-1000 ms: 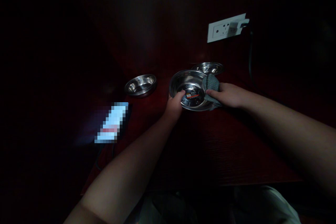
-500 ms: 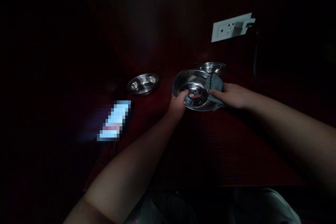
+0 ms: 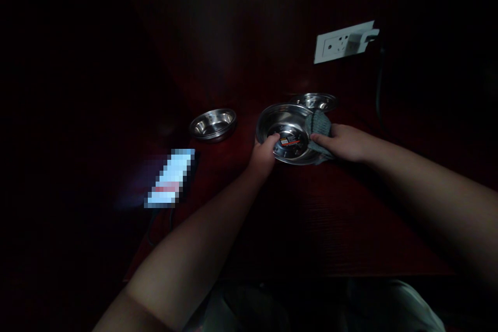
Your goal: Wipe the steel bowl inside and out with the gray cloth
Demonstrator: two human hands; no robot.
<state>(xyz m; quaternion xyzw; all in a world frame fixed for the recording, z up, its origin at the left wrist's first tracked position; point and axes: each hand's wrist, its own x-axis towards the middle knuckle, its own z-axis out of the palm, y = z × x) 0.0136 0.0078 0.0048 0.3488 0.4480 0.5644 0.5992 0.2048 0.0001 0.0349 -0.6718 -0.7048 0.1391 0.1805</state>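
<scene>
A shiny metal bowl (image 3: pixel 287 119) with a dark, orange-striped label inside is held up over the dark red table, tilted toward me. My left hand (image 3: pixel 265 154) grips its left rim, thumb inside the bowl and fingers hidden beneath. At the right rim, my right hand (image 3: pixel 346 141) is closed on a grey-green cloth (image 3: pixel 321 124), which is folded over the edge of the bowl. The thumb of that hand presses the cloth from the near side; its other fingers are mostly hidden.
Left of the bowl sits a stack of metal bowls (image 3: pixel 213 123). Another metal bowl (image 3: pixel 317 100) stands behind the held one. A lit phone (image 3: pixel 171 179) with a cable lies at the table's left. On the wall is a socket (image 3: pixel 330 47) with a plug and hanging cord.
</scene>
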